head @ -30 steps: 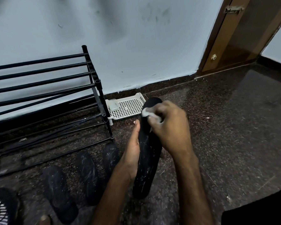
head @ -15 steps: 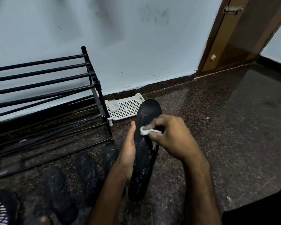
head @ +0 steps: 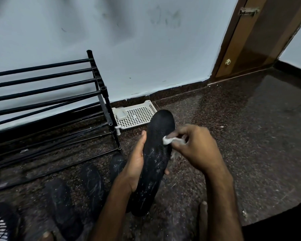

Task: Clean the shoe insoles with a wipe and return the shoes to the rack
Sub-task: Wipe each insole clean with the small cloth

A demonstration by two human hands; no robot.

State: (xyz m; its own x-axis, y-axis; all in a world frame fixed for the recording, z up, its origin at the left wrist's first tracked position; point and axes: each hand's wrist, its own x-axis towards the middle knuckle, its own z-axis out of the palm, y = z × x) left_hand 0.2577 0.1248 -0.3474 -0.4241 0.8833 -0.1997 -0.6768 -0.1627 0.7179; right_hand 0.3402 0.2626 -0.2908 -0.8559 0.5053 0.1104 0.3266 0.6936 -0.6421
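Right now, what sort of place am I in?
Most likely a home entryway or hall corner. A black shoe rack stands against the painted wall, a wooden door with a latch is at the right, and loose insoles lie on the polished stone floor.

The left hand (head: 136, 164) is gripping a long black fabric insole (head: 155, 159) tilted upward, while the right hand (head: 196, 150) is pinching a crumpled white wipe (head: 169, 140) against it, beside a black metal shoe rack (head: 63, 94).
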